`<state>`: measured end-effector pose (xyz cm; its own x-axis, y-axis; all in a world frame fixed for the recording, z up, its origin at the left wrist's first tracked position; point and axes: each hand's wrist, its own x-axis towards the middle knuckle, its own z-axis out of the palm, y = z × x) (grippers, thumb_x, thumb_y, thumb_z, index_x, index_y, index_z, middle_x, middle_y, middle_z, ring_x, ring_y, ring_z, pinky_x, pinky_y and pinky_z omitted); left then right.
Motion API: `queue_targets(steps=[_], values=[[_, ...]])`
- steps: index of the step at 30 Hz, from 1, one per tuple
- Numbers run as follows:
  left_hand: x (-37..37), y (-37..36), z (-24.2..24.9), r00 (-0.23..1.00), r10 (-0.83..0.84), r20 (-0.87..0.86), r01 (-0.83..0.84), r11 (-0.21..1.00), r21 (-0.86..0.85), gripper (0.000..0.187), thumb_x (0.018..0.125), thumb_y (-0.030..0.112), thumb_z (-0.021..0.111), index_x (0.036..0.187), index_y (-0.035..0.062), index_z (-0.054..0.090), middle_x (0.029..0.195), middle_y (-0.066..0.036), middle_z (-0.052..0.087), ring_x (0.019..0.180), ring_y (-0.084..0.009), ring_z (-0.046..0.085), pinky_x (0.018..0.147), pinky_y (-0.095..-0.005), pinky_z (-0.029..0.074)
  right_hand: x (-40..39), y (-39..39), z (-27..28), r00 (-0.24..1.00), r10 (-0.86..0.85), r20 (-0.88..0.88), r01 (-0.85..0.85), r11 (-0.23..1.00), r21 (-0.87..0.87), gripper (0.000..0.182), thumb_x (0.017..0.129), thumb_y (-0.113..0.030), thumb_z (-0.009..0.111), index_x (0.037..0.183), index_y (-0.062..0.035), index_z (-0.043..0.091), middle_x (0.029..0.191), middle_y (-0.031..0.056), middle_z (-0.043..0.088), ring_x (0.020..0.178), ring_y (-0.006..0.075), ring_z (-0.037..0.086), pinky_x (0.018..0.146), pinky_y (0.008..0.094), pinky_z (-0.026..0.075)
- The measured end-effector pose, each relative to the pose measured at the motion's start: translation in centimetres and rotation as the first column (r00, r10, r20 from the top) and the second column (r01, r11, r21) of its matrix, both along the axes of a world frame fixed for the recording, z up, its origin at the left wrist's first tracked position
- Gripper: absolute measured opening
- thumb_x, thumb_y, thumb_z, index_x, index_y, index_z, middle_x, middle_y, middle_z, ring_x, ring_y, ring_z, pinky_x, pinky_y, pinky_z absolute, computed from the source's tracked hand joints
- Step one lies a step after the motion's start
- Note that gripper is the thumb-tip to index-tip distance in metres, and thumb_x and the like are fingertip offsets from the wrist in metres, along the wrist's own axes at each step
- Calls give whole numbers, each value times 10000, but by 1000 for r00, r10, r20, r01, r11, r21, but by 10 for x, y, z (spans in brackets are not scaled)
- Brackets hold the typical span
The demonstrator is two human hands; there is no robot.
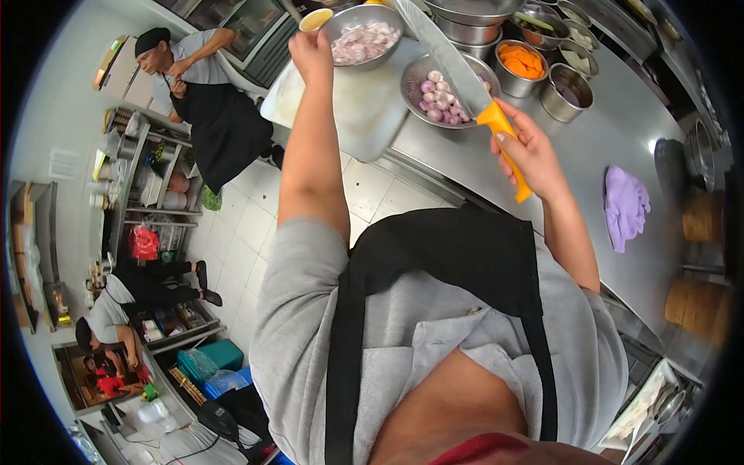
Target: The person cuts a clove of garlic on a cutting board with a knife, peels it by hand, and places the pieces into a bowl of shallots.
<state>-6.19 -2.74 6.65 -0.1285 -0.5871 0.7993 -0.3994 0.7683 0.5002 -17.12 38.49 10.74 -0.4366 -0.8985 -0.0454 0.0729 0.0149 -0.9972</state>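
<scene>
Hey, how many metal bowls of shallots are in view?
2: the left bowl, with cut shallots, beside the left hand; the right bowl, with whole shallots, partly behind the knife in the right hand. Others may be hidden.

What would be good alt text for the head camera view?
In a kitchen, a person's right hand holds a large yellow-handled steel knife, which partly hides a round metal bowl of small purple onions. Their left hand is beside another metal bowl of sliced onions.
</scene>
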Motion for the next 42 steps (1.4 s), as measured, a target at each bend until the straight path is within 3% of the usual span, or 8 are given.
queue_targets(steps=[3, 6, 10, 16, 26, 32, 37, 42], values=[[-34, -21, 10, 750, -28, 661, -90, 985, 144, 242, 780, 196, 657, 998, 91, 661, 975, -143, 617, 867, -319, 605, 808, -401, 484, -6, 0, 4, 998, -45, -45, 43, 998, -46, 507, 902, -89, 497, 1384, -72, 340, 795, 42, 539, 479, 52, 454, 393, 194, 378], [-60, 15, 24, 764, 106, 636, -103, 994, -42, 271, 766, 200, 639, 1028, 140, 676, 1018, -136, 646, 913, -297, 621, 844, -404, 484, -13, 2, 8, 992, -111, -53, 107, 991, -76, 502, 915, -87, 472, 1395, -72, 329, 800, 42, 540, 487, 52, 453, 395, 182, 377], [-100, 78, 14, 488, -665, 566, 341, 742, 577, 257, 760, 124, 622, 1008, 141, 688, 1031, -157, 647, 933, -289, 625, 857, -385, 482, -20, 16, 12, 985, -164, -55, 158, 983, -96, 501, 911, -93, 487, 1389, -72, 339, 800, 41, 543, 491, 53, 456, 392, 191, 377], [-106, 127, -8, 78, -305, 949, 279, 921, 273, 464, 741, 15, 614, 1145, 244, 621, 1247, -37, 559, 1171, -284, 476, 955, -377, 421, -28, 23, 7, 987, -145, -65, 137, 985, -109, 505, 907, -88, 497, 1387, -71, 340, 797, 37, 541, 502, 55, 461, 395, 193, 376], [-104, 108, -29, 163, -73, 984, 488, 872, -17, 211, 792, 152, 591, 997, 164, 639, 1143, -51, 574, 1112, -260, 503, 883, -377, 446, -22, 13, 0, 999, -19, -46, 15, 995, -96, 514, 918, -99, 476, 1405, -78, 313, 808, 31, 538, 497, 49, 450, 398, 183, 379], [-29, 86, -25, 924, -324, 205, 200, 863, 464, 373, 725, 161, 708, 1016, -2, 541, 983, -132, 594, 832, -223, 616, 783, -323, 505, 0, -22, -16, 995, 95, -23, -97, 991, -91, 528, 924, -111, 470, 1420, -115, 289, 808, 27, 535, 497, 48, 447, 397, 183, 375], [73, 85, -46, 905, -108, -412, 405, 517, 754, 383, 716, 25, 701, 1051, -36, 527, 1008, -112, 594, 857, -173, 606, 795, -275, 507, 34, -58, -45, 953, 296, -63, -292, 954, 65, 554, 904, -143, 498, 1422, -162, 303, 799, 9, 520, 474, 25, 409, 379, 182, 339], [130, 86, -62, 880, -98, -465, 450, 485, 749, 435, 787, -9, 647, 1189, -66, 489, 1064, -121, 589, 879, -193, 623, 813, -263, 522, 51, -87, -82, 693, 321, -645, -285, 945, 164, 543, 883, -153, 480, 1402, -150, 323, 1136, 276, 565, 1046, 416, 555, 890, 429, 437]])
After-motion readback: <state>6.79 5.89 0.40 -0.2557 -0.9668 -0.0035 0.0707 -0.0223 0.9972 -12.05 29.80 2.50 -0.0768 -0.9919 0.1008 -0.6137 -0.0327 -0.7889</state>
